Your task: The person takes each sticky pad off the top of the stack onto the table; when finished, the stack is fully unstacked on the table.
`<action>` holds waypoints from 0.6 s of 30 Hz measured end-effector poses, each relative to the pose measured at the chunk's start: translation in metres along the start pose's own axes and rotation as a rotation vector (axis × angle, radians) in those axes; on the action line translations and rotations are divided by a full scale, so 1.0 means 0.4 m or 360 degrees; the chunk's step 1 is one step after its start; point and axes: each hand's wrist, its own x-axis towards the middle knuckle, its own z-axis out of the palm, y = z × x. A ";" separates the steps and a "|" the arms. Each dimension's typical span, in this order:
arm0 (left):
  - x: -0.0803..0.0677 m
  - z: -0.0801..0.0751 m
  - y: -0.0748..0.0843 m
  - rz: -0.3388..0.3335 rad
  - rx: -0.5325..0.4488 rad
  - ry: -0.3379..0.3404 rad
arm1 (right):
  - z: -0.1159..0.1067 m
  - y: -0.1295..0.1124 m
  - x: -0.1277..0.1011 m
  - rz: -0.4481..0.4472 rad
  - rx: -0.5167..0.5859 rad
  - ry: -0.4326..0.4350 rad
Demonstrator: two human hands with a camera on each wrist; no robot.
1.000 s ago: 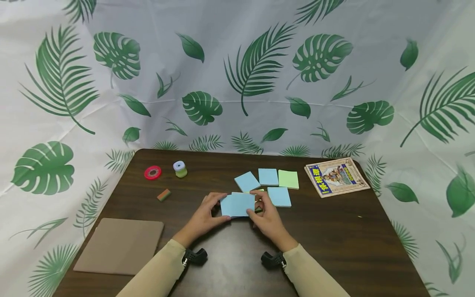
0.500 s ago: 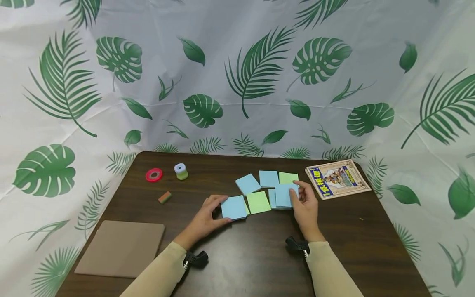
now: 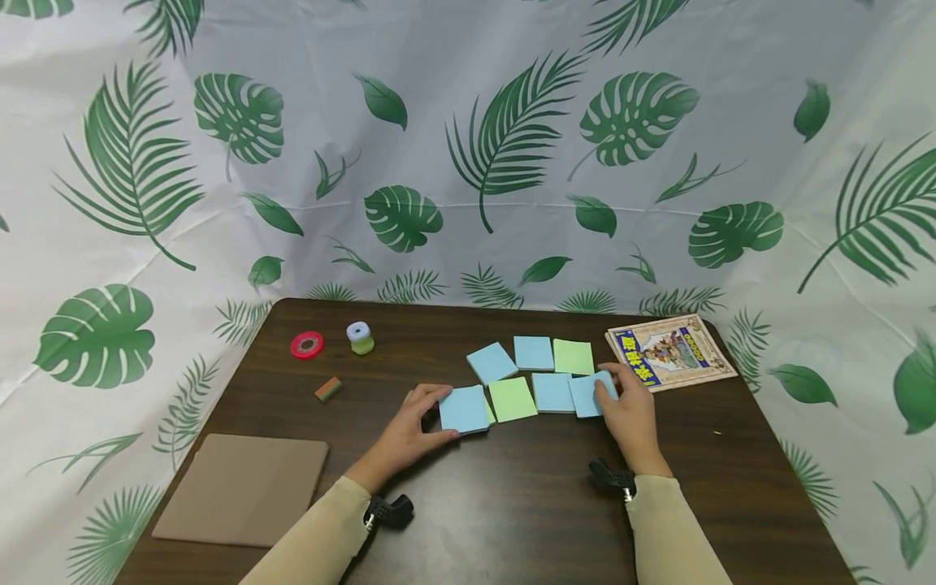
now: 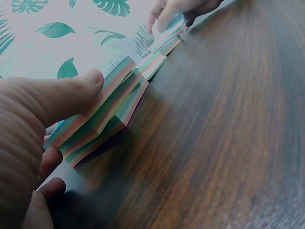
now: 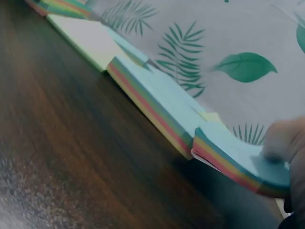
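My left hand [image 3: 409,431] pinches a blue-topped stack of sticky note pads [image 3: 463,409] between thumb and fingers. In the left wrist view the stack's striped edges [image 4: 100,107] show the pads fanned, the thumb on the top one. At the right end of the row, my right hand [image 3: 634,418] grips a blue-topped sticky note pad [image 3: 585,395], thumb on its top face. Seen from the right wrist, this pad [image 5: 228,160] bends, its left corner right at the neighbouring blue pad [image 5: 157,98]. Between the hands lie a green pad [image 3: 513,399] and that blue pad.
Behind them lie two blue pads, one tilted [image 3: 492,363] and one straight [image 3: 534,353], plus a green pad [image 3: 574,357]. A comic book [image 3: 673,353] lies back right. On the left are a red tape roll [image 3: 307,344], stacked small rolls [image 3: 360,338], a striped block [image 3: 328,388] and a brown board [image 3: 244,487].
My right hand has carried a blue pad from the left hand's stack rightward, past the front blue pad, and lowered it. The green pad has come into view. My left hand stays on its stack.
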 end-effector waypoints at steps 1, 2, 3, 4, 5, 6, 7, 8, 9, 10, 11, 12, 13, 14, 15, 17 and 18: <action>0.000 0.001 0.000 0.0000 0.0008 0.0001 | -0.001 0.000 0.000 0.0003 -0.0047 -0.0024; -0.001 0.002 -0.001 0.0005 0.0015 0.0004 | -0.002 -0.001 0.001 0.0009 -0.0090 -0.0043; -0.001 0.002 -0.002 0.0004 0.0022 0.0005 | -0.002 -0.001 0.002 0.0022 -0.0134 -0.0055; 0.000 0.003 -0.002 0.0007 0.0029 0.0007 | -0.003 -0.002 0.003 0.0042 -0.0171 -0.0062; 0.001 0.003 -0.003 0.0012 0.0037 0.0007 | -0.003 -0.002 0.003 0.0068 -0.0195 -0.0066; 0.001 0.004 -0.004 0.0008 0.0040 0.0005 | -0.004 -0.003 0.003 0.0099 -0.0218 -0.0069; 0.002 0.004 -0.005 0.0003 0.0040 0.0001 | -0.003 -0.002 0.004 0.0132 -0.0246 -0.0068; 0.002 0.004 -0.006 -0.0002 0.0041 -0.0003 | -0.003 -0.002 0.003 0.0160 -0.0269 -0.0065; 0.002 0.004 -0.007 -0.0013 0.0043 -0.0009 | -0.002 -0.002 0.003 0.0181 -0.0284 -0.0061; 0.002 0.004 -0.008 -0.0017 0.0045 -0.0013 | -0.002 -0.002 0.002 0.0191 -0.0291 -0.0059; 0.001 0.004 -0.010 -0.0020 0.0046 -0.0017 | -0.002 -0.002 0.001 0.0195 -0.0290 -0.0058; 0.001 0.004 -0.010 -0.0029 0.0045 -0.0022 | -0.001 -0.003 0.000 0.0191 -0.0292 -0.0057; 0.001 0.004 -0.011 -0.0031 0.0048 -0.0024 | 0.000 -0.004 -0.001 0.0183 -0.0293 -0.0053; 0.001 0.004 -0.012 -0.0031 0.0050 -0.0023 | 0.001 -0.005 -0.001 0.0171 -0.0294 -0.0045; 0.000 0.004 -0.012 -0.0031 0.0050 -0.0022 | 0.003 -0.005 -0.001 0.0160 -0.0290 -0.0037; 0.000 0.004 -0.011 -0.0018 0.0050 -0.0014 | 0.006 -0.006 -0.002 0.0134 -0.0281 -0.0014; 0.000 0.003 -0.011 -0.0013 0.0053 -0.0009 | 0.008 -0.007 -0.002 0.0118 -0.0275 0.0000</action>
